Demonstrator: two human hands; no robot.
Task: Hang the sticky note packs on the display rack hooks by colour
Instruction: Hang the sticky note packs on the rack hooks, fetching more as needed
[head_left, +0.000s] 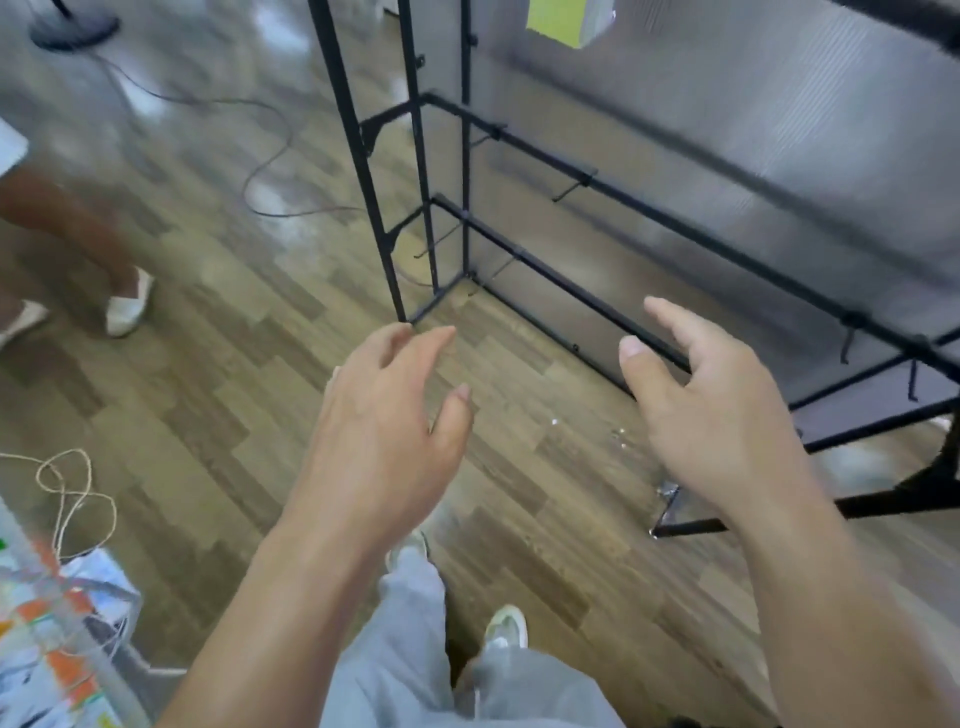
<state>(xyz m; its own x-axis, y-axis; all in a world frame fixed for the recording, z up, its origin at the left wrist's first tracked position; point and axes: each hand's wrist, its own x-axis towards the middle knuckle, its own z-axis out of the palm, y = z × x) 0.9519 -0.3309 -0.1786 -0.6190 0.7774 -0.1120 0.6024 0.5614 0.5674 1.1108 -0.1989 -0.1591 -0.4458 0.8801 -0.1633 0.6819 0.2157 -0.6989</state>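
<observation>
A black metal display rack with thin hooks on its rails stands ahead and to the right, backed by a translucent ribbed panel. A yellow sticky note pack hangs near the top edge of the view. My left hand hovers over the wooden floor in front of the rack's base, fingers relaxed and holding nothing. My right hand is out beside it, near the lower rails, fingers spread and empty. Several lower hooks are bare.
Another person's legs and white shoes stand at the left. A cable runs across the floor from a round stand base. A colourful bag with string sits at the bottom left. My own legs and shoes are below.
</observation>
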